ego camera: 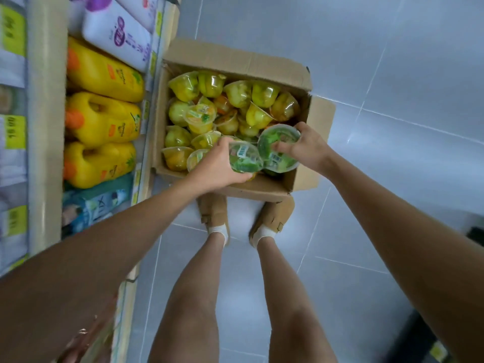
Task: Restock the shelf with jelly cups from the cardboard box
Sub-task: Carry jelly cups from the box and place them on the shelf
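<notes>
Head view shows the pick-up step: the left hand (217,166) grips one green jelly cup (245,158) and the right hand (305,148) another (279,148) over the cardboard box (235,58), so next both likely lift toward the shelf (44,100).
</notes>
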`<control>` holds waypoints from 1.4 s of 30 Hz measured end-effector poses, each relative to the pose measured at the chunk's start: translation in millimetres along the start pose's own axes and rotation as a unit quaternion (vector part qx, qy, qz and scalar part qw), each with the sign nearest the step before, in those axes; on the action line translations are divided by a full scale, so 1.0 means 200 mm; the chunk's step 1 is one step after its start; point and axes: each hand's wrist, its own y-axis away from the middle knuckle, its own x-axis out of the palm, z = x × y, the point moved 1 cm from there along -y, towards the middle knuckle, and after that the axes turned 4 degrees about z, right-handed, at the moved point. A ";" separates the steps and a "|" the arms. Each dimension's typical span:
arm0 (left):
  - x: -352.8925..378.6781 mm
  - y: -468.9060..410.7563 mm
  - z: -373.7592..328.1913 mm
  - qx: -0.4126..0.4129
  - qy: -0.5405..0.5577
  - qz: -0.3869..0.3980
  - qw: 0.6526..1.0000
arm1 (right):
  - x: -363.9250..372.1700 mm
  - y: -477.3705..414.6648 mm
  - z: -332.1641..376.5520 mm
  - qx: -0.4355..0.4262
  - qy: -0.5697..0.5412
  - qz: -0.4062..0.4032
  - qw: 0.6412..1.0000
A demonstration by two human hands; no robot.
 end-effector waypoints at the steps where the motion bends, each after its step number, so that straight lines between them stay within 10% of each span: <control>1: -0.05 0.04 -0.03 -0.004 -0.003 -0.008 1.000 | 0.01 0.05 0.02 0.001 -0.043 -0.001 0.999; 8: -0.41 0.48 -0.42 -0.018 0.038 -0.069 0.997 | -0.06 0.65 0.24 0.006 -0.265 0.007 0.964; 22: -0.67 1.37 -1.34 0.213 -0.042 0.017 0.976 | -0.17 1.98 0.47 -0.073 -0.550 -0.163 0.816; 42: 0.25 2.70 -2.53 0.502 0.008 0.309 0.808 | -0.02 4.00 0.00 -0.300 -0.636 -0.459 0.543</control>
